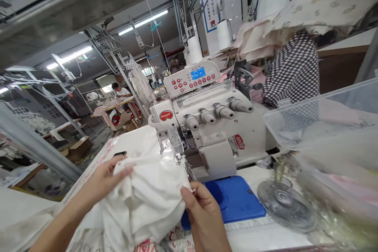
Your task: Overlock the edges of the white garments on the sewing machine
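Observation:
A piece of white fabric (pixel 147 201) lies bunched on the table in front of an overlock sewing machine (pixel 215 126). Its far edge reaches under the presser foot (pixel 177 158). My left hand (pixel 110 179) is closed on the fabric's left side, thumb on top and the other fingers partly hidden by the folds. On the right, my right hand (pixel 203 212) pinches the fabric's edge between thumb and fingertips, close in front of the foot. The fabric hangs in loose folds between both hands, and its lower part drops toward the table's near edge.
A blue plate (pixel 236 199) lies right of my right hand. Beyond it are a clear round suction-cup base (pixel 285 201) and a clear plastic bin (pixel 327 118). Thread cones (pixel 194 50) stand behind the machine. A person (pixel 120 91) sits far back at another table.

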`<state>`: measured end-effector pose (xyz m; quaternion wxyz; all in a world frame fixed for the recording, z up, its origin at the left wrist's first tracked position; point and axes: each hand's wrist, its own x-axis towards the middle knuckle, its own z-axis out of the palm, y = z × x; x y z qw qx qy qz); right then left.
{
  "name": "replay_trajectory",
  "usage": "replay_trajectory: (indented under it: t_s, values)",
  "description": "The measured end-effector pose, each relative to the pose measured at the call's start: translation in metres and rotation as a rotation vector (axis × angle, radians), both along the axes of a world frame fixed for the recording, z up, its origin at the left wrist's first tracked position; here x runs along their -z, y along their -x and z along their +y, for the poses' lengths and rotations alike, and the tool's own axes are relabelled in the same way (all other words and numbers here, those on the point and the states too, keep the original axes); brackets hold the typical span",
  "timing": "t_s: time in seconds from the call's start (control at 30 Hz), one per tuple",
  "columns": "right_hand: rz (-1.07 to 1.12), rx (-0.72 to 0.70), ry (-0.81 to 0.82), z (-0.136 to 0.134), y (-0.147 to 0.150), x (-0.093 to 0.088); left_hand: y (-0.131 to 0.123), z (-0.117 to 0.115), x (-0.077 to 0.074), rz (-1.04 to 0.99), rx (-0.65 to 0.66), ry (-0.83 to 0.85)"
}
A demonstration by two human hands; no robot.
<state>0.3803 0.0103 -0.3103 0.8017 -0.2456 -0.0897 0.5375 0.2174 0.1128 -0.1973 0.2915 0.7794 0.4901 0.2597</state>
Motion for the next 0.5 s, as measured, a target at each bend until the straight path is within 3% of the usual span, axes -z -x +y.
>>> replay_trajectory:
  t_s: [0.07, 0.13, 0.27, 0.33, 0.4, 0.5]
  values:
    - [0.006, 0.005, -0.035, -0.001, 0.001, 0.001, 0.002, -0.007, 0.004, 0.117, 0.092, 0.054]
    - [0.048, -0.028, -0.071, -0.003, 0.002, 0.000, 0.005, -0.013, 0.008, 0.094, 0.081, 0.099]
    - [0.143, -0.118, -0.108, -0.004, 0.002, -0.003, 0.007, -0.016, 0.008, -0.290, -0.184, 0.264]
    - [0.157, -0.125, -0.085, -0.004, 0.000, -0.004, 0.004, -0.010, 0.002, -0.337, -0.226, 0.316]
    - [0.142, -0.118, -0.047, -0.002, -0.002, -0.005, -0.001, -0.001, -0.008, -0.247, -0.208, 0.221]
    - [0.095, -0.110, 0.000, -0.001, -0.004, -0.007, -0.008, 0.014, -0.021, 0.071, -0.191, -0.266]
